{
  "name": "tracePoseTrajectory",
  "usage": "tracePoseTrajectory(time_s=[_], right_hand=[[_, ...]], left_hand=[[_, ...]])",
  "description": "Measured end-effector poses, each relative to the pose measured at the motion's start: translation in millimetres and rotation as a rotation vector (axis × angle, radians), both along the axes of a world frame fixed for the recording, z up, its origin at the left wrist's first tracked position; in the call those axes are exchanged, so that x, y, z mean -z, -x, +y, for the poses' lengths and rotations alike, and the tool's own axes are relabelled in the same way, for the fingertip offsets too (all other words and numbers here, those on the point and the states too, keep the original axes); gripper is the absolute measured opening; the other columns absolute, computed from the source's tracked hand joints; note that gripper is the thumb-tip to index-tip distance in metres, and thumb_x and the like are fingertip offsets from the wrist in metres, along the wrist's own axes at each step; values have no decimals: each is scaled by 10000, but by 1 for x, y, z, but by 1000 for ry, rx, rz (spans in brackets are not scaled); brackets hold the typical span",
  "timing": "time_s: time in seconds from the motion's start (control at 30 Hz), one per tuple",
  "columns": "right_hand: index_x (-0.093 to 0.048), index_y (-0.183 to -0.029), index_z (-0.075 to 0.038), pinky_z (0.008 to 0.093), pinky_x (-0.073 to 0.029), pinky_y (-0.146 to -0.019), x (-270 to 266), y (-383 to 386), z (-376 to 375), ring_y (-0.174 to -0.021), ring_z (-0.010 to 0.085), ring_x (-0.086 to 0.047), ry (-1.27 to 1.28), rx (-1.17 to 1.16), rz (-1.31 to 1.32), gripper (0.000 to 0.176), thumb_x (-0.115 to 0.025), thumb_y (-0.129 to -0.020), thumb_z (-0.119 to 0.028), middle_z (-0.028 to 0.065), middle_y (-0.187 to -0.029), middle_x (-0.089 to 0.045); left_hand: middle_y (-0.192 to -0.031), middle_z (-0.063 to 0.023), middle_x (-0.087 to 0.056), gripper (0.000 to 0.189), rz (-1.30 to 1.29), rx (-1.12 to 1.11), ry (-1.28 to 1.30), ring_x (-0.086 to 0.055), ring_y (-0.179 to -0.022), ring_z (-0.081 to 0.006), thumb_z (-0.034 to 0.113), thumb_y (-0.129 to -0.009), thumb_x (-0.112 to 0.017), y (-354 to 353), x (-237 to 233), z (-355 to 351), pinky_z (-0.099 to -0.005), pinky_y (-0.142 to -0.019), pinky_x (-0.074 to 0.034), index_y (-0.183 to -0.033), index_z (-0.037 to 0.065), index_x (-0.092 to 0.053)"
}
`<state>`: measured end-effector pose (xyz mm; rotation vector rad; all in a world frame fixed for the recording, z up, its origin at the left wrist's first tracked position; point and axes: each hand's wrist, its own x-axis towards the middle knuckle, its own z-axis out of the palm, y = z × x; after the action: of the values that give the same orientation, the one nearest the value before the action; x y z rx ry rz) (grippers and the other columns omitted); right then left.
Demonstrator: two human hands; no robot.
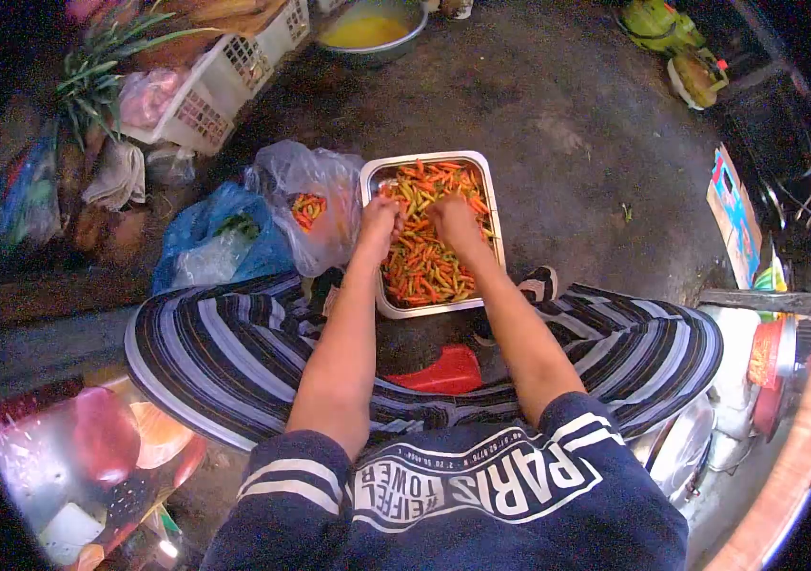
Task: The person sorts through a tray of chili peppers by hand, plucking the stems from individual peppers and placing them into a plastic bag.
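Observation:
A rectangular metal tray full of small red, orange and yellow-green chili peppers lies on the dark floor between my knees. My left hand is over the tray's left side, its fingers curled together; what they hold is too small to tell. My right hand reaches down among the peppers near the middle, fingers bent and partly hidden. Just left of the tray sits a clear plastic bag with more peppers inside. Beside that bag is a blue plastic bag with something green in it.
White plastic crates stand at the upper left near spiky green leaves. A basin with yellow contents is at the top. A red plastic object lies below the tray. Colourful cardboard leans at right.

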<state>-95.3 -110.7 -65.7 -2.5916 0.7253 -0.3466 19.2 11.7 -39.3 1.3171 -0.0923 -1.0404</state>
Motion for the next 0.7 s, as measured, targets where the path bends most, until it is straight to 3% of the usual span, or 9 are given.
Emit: tracePoseTrajectory(time_s=[0.1,0.13,0.23,0.33,0.47,0.57,0.67,0.7], right_hand=[[-593,-729,-23,408,-457,-697,6,-1,19,-705,352,-547,55,114,0,99,-586,-674,-105,168,-706,-571],[-578,-772,-18,419,-447,-692,6,-1,21,-745,363,-549,12,125,1,126,-591,-666,-84,189,-779,-575],[-565,-777,-7,424,-443,-676,1,-3,12,-766,368,-552,-94,26,172,134,-594,-656,-56,199,-820,-572],[-554,-744,7,421,-448,-655,-2,2,14,-751,358,-563,-68,-7,16,112,-597,-651,-38,194,-772,-578],[-557,-748,10,426,-447,-644,11,0,14,-723,350,-569,-109,53,44,115,-596,-654,-45,183,-719,-578],[-562,-737,16,418,-450,-653,21,10,11,-733,355,-569,-69,-31,134,116,-610,-663,-59,186,-722,-583],[-591,-764,7,377,-464,-610,-6,9,13,-672,289,-594,-57,-85,147,114,-614,-696,-80,167,-714,-602],[-601,-774,7,345,-464,-584,-19,6,12,-637,237,-593,-295,-5,55,124,-617,-708,-96,140,-697,-611]], left_hand=[[-606,-37,-511,70,-11,76,18,-445,-463,-97,105,-808,-482,1,13,5,-227,-398,-329,-780,42,-496],[-614,-43,-518,69,-50,54,-57,-451,-464,-99,107,-818,-477,4,16,4,-229,-401,-339,-827,38,-483],[-636,-56,-536,106,-66,26,-145,-461,-470,-106,108,-838,-464,6,18,4,-233,-408,-356,-914,35,-453],[-674,-73,-565,130,-76,53,-184,-468,-476,-111,104,-854,-444,8,18,3,-235,-419,-369,-964,37,-430],[-746,-98,-605,134,-142,94,-208,-473,-479,-115,108,-866,-426,5,22,3,-239,-432,-375,-981,37,-427],[-775,-106,-616,145,-177,99,-222,-478,-481,-113,114,-864,-422,7,14,4,-242,-438,-380,-986,37,-425],[-787,-110,-620,129,-165,125,-251,-489,-481,-116,123,-856,-445,6,14,7,-243,-434,-384,-945,29,-446],[-787,-110,-620,129,-163,121,-253,-489,-481,-116,123,-856,-445,5,10,7,-243,-434,-384,-945,29,-446]])
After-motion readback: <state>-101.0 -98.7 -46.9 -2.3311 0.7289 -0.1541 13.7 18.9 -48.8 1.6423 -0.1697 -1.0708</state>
